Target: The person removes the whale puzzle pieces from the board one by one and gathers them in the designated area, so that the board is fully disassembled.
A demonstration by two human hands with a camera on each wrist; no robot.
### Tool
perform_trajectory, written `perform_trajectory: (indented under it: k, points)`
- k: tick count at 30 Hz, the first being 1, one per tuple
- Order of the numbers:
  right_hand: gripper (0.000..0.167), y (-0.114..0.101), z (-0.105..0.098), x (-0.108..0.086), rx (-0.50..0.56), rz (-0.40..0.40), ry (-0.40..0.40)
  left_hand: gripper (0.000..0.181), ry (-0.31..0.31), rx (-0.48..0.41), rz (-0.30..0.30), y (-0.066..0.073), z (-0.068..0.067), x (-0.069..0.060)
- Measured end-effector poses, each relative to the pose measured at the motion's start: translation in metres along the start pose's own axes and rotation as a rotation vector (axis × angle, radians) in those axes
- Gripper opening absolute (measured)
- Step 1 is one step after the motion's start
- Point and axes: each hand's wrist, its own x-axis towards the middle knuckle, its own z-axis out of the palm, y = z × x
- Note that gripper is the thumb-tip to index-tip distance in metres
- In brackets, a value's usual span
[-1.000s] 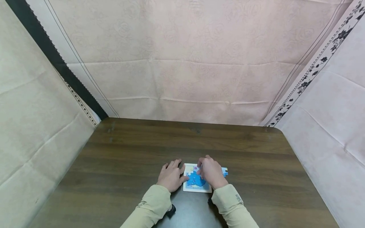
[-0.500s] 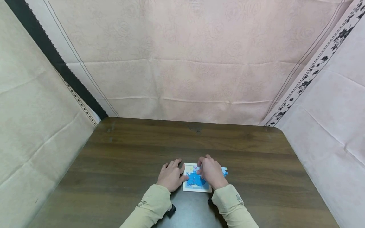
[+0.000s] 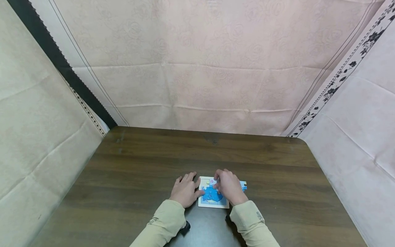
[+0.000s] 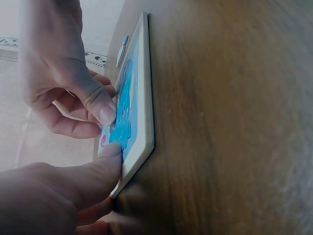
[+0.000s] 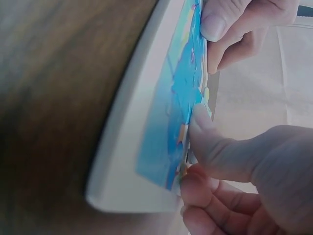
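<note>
A small jigsaw puzzle (image 3: 213,206) in a white frame lies flat on the table, with a blue picture inside. My left hand (image 3: 185,191) rests at its left edge, fingers spread. The left thumb (image 4: 105,166) presses on the blue picture. Over the puzzle's right part my right hand (image 3: 229,187) is bent down, thumb and forefinger curled at the picture. Between them seems to be a puzzle piece, mostly hidden by the fingers. The right thumb (image 5: 203,122) touches the blue surface. Just right of the frame lies a loose blue-and-white puzzle piece (image 3: 243,185).
The brown wooden table (image 3: 148,161) stretches out around the puzzle. A pale patterned cloth (image 3: 197,85) hangs behind its far edge, with more white cloth (image 3: 364,130) along the sides. A greyish patch (image 3: 205,228) lies between the forearms.
My right hand shifts very slightly at the puzzle. The left hand, the frame and the loose piece stay where they were.
</note>
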Motion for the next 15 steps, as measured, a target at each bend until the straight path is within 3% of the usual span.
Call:
perform_trajectory:
  k: [15]
  points:
    - [0.009,-0.0066,-0.007,-0.0089,-0.023,-0.048,0.064,0.059,0.005,-0.008,-0.006,0.0004,0.0011,0.0005]
